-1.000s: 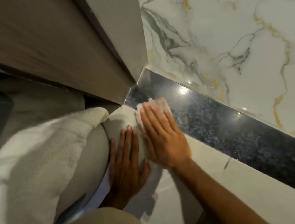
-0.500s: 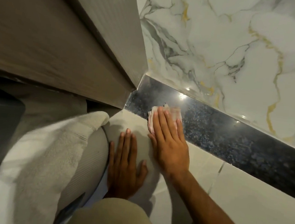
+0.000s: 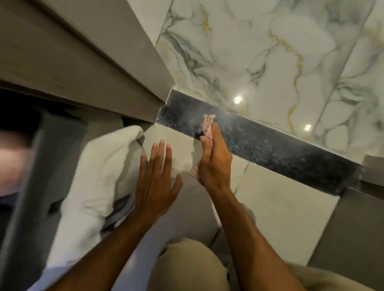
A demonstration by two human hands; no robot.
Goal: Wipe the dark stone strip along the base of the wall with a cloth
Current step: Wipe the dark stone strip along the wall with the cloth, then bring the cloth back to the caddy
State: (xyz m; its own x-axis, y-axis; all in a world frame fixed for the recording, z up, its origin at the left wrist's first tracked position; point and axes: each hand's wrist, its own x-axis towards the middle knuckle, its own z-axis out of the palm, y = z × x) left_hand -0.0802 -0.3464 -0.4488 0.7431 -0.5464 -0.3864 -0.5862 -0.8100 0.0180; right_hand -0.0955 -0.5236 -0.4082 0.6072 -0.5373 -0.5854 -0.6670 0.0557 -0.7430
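Observation:
A dark speckled stone strip (image 3: 270, 147) runs along the foot of the marble wall, from the door frame at the left to a grey panel at the right. My right hand (image 3: 213, 162) is turned on edge and shut on a small pale pink cloth (image 3: 208, 125), whose bunched top pokes out above my fingertips against the strip's left part. My left hand (image 3: 155, 182) lies flat on the pale floor tile beside it, fingers spread, holding nothing.
A grey wooden door frame (image 3: 87, 60) fills the upper left. A white folded towel (image 3: 100, 177) lies left of my left hand. A grey panel (image 3: 364, 229) stands at the right. My knee in beige trousers (image 3: 189, 278) is at the bottom.
My right hand turned from flat to edge-on and the cloth bunched up, slightly further right along the strip. The view pulled back and up; my left hand stayed flat on the floor.

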